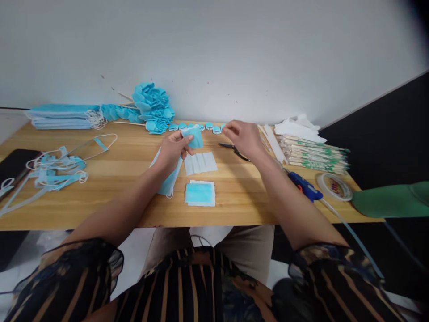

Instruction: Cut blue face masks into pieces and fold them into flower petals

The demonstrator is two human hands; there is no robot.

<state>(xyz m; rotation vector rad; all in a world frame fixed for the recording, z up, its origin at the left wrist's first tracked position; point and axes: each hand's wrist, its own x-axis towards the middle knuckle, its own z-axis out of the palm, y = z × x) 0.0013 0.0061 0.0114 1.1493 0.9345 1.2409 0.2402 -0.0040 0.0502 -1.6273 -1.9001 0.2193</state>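
Note:
My left hand [173, 149] is closed on a small folded blue mask piece [195, 137], held just above the wooden table [117, 179]. My right hand [241, 136] is closed in a pinch near the end of a row of small rolled blue pieces [194, 127] at the table's back; what its fingertips hold is too small to name. Below the hands lie a white pleated square [201, 163], a stack of blue and white squares [200, 193] and a blue mask [169, 181] under my left wrist. Scissors [234, 150] lie under my right hand.
A blue mask flower [152, 107] on sticks and a pile of masks [60, 116] sit at the back left. Cut ear loops and strips [53, 167] lie left beside a black phone [13, 163]. Wrapped chopsticks [311, 154], white strips, a blue glue gun [303, 185] and tape roll [334, 186] are right.

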